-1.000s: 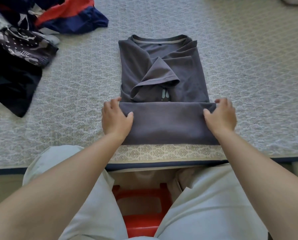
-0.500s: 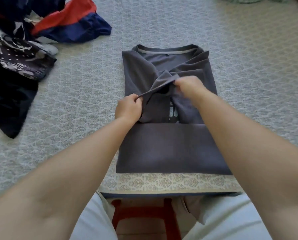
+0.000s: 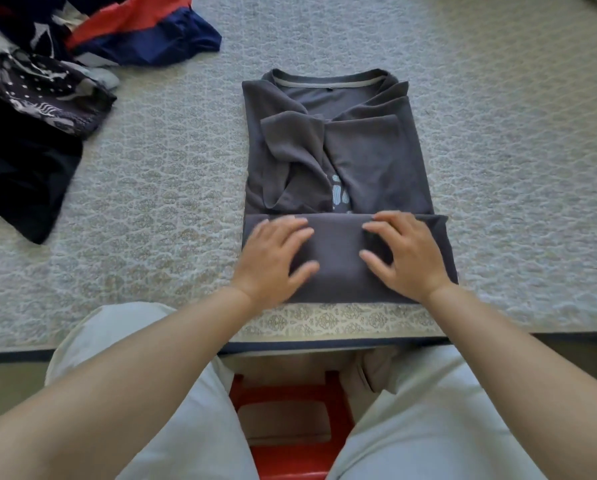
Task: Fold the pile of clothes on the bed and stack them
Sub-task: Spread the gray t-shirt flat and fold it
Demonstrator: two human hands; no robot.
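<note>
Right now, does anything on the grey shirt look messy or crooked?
Yes. On the grey shirt, the left sleeve lies bunched and wrinkled across the middle instead of flat, so a bit of pale print peeks out. The bottom fold looks neat, with the left hand and right hand resting on it.

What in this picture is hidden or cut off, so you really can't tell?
All from the head view:
- Pale print on the grey T-shirt: mostly covered by the folded sleeves and bottom flap.
- Unfolded pile of clothes: cut off by the left and top edges, so how many pieces cannot be told.
- Fabric under the left hand and right hand: covered.
- Red stool: hidden by the legs.
</note>
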